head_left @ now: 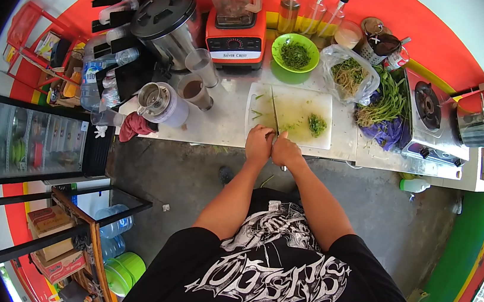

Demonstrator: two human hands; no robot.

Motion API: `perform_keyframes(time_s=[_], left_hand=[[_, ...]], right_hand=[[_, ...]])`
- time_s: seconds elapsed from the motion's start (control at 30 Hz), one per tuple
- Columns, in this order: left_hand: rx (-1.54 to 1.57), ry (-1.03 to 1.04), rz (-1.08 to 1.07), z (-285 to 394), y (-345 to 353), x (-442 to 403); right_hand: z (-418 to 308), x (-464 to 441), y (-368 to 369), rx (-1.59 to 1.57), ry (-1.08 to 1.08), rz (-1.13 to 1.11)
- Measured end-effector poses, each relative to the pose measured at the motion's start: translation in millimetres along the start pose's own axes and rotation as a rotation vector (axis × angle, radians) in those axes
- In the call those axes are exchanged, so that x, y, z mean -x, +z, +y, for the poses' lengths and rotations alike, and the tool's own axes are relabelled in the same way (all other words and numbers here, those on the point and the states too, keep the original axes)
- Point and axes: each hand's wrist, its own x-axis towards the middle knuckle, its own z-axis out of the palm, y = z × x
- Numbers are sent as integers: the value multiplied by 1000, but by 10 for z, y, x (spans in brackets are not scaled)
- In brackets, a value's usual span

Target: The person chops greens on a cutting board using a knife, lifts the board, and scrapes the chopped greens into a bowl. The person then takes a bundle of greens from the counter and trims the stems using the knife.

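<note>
My right hand (pixel 287 151) is wrapped round the handle of a kitchen knife (pixel 275 108), whose blade points away from me across a white cutting board (pixel 325 103). Close against it on the left, my left hand (pixel 259 142) has its fingers curled in by the base of the blade; whatever they hold is hidden. Chopped greens (pixel 316 125) form a small pile on the right of the board. A few green stem pieces (pixel 256 115) lie left of the blade. Just behind the board stands a green bowl (pixel 293 77) with chopped greens in it.
Behind the board are a red blender (pixel 235 40) and pump bottles (pixel 289 13). To the right sit a plastic bag of rooted greens (pixel 349 77), a leafy bunch (pixel 388 99) and a gas stove (pixel 431 113). Cups (pixel 196 91) and a steel-topped container (pixel 164 104) stand left.
</note>
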Motion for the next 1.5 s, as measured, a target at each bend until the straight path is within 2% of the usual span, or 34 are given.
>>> perform_keyframes(time_s=[0.1, 0.17, 0.3, 0.37, 0.57, 0.67, 0.8, 0.9, 0.97, 1.1, 1.17, 1.37, 1.5], left_hand=[[-22, 16, -8, 17, -6, -7], [82, -64, -24, -19, 23, -13], [58, -159, -125, 64, -65, -75], [-51, -126, -162, 97, -99, -71], [-117, -104, -181, 114, -109, -53], [-95, -75, -96, 88, -68, -40], [-103, -96, -119, 120, -78, -45], [-136, -107, -168, 105, -75, -37], [-113, -62, -105, 93, -59, -33], [-123, -60, -123, 128, -94, -54], [-164, -118, -224, 167, -131, -78], [-176, -69, -215, 155, -142, -64], [-159, -64, -208, 157, -132, -76]], right_hand=[[15, -50, -67, -14, -2, -24], [53, -13, -84, -18, -8, -89], [37, 47, -27, 41, -20, -45], [3, -27, -70, -6, 17, -76], [-1, -49, -135, -20, 56, -168], [11, 10, 1, -1, 40, -115], [-23, -47, -85, -18, 9, -19], [-10, -42, -128, 3, 8, -77], [1, -3, -59, 1, 20, -80], [-46, -27, -64, -51, 58, -76], [-50, -79, -144, 2, 28, -99], [54, -83, -103, -9, -4, -156], [53, -71, -32, 2, 10, -106]])
